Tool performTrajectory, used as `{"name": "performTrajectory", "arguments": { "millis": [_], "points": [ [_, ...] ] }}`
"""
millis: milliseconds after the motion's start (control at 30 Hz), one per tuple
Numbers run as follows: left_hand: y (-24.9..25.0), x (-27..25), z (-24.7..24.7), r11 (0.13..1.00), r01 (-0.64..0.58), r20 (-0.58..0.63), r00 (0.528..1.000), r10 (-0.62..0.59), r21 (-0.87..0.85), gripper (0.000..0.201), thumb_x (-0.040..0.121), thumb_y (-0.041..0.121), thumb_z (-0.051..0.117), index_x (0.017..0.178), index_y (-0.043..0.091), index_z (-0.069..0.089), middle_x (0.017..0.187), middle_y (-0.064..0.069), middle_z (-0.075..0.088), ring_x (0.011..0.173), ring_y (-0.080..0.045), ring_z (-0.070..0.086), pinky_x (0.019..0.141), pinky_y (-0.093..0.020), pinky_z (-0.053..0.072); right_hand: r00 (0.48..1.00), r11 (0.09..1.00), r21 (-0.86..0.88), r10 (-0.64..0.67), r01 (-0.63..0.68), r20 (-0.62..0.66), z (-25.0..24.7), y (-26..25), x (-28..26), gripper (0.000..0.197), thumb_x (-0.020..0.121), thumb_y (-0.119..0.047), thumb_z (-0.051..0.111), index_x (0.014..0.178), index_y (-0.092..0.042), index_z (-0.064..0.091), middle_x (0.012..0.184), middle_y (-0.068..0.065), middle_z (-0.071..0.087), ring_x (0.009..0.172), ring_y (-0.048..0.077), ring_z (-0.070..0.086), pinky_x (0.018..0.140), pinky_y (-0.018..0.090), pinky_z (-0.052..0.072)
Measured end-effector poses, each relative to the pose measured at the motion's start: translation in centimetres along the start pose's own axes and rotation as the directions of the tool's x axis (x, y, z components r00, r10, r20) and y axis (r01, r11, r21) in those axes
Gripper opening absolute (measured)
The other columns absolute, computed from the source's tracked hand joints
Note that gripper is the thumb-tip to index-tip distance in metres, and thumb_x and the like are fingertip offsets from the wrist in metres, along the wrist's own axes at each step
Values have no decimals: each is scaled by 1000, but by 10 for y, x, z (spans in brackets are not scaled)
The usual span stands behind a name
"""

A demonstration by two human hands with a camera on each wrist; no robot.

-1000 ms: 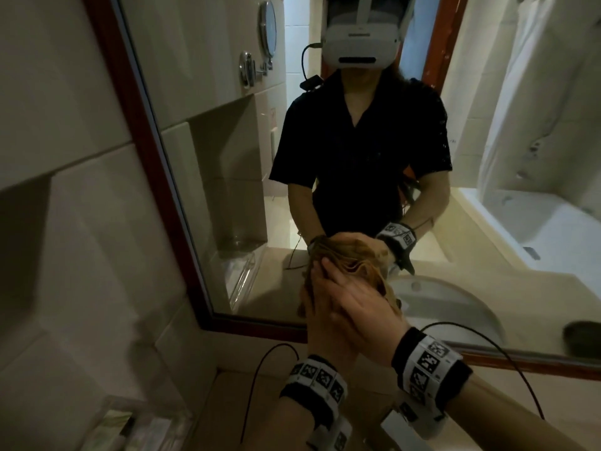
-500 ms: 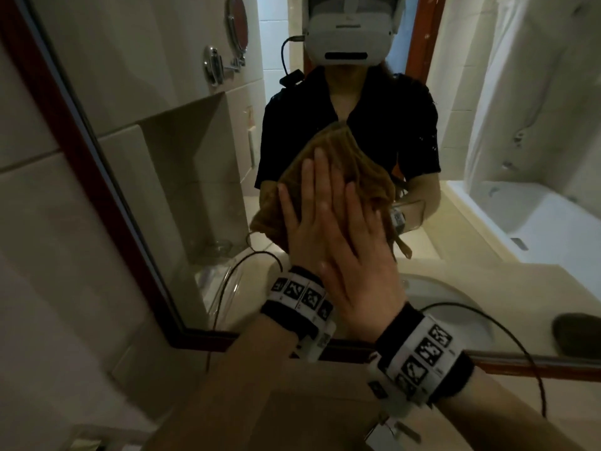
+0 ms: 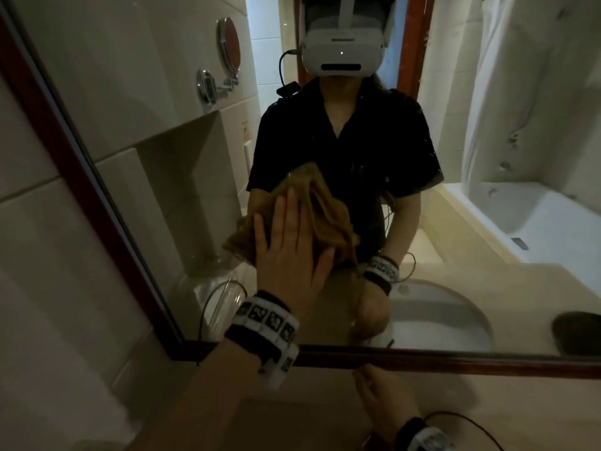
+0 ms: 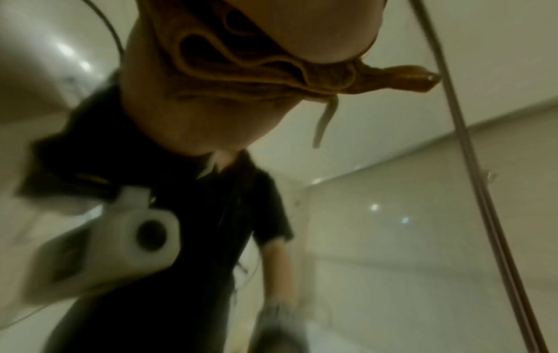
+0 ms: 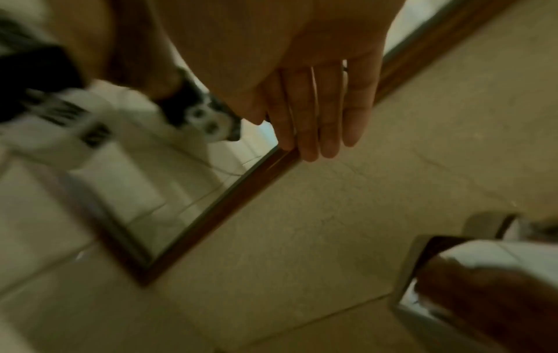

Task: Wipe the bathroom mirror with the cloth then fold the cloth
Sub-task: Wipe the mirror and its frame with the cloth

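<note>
My left hand [image 3: 289, 249] lies flat with straight fingers on the brown cloth [image 3: 328, 216], pressing it against the mirror glass [image 3: 182, 131] left of the mirror's middle. The left wrist view shows the bunched cloth [image 4: 271, 71] squeezed between my palm and the glass. My right hand [image 3: 380, 395] is low, below the mirror's dark wooden bottom frame [image 3: 455, 359], holding nothing. In the right wrist view its fingers [image 5: 314, 119] hang straight and together, in front of the frame [image 5: 241, 191].
A beige counter [image 3: 487, 418] runs under the mirror, with tiled wall [image 3: 48, 255] to the left. A chrome tap [image 5: 453, 274] stands at the lower right of the right wrist view. Cables trail from both wristbands. The glass reflects a basin, a bathtub and a round wall mirror.
My right hand has come off the cloth and dropped below the mirror's bottom frame. My left hand alone now presses the cloth, which has slid up the glass over the last second.
</note>
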State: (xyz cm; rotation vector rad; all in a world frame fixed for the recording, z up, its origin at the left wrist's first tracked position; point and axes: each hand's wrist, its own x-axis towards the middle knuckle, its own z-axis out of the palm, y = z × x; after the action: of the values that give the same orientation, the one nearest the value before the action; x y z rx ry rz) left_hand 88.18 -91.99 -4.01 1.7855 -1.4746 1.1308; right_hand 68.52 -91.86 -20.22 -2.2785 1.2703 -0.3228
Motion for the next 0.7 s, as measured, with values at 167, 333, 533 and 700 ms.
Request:
{"name": "performTrajectory", "arguments": {
  "millis": [167,333,533,700],
  "points": [
    [10,56,-22,999,43,-90,995,-44,-12,77,95,50,33,150,0,16,157,-23,22,146,-31,11,119,-52,1,952,926,220,301,-308,64,-2,-10,23,34,100,-38,40,92,-16,65,98,5,69,90,23,63,72,26,44],
    [9,29,-22,1000,4,25,1000,-5,26,74,96,51,25,150,2,12,157,-21,23,146,-30,12,119,-53,7,877,781,401,452,-478,164,12,-22,25,31,96,-29,50,91,-7,71,92,11,70,84,28,62,70,29,45],
    [3,65,-43,1000,-4,-3,1000,4,-14,76,97,54,16,151,2,18,157,-21,24,147,-30,17,119,-54,10,742,291,721,504,-628,443,17,-17,17,31,94,-38,55,95,-8,62,92,14,70,82,31,65,59,30,40],
    [8,122,-57,992,91,-132,988,-80,82,75,95,53,25,152,4,22,158,-18,24,147,-30,20,119,-53,10,755,240,776,513,-583,408,23,-15,24,29,95,-29,57,100,-2,61,82,13,68,75,29,64,59,33,46]
  ]
}}
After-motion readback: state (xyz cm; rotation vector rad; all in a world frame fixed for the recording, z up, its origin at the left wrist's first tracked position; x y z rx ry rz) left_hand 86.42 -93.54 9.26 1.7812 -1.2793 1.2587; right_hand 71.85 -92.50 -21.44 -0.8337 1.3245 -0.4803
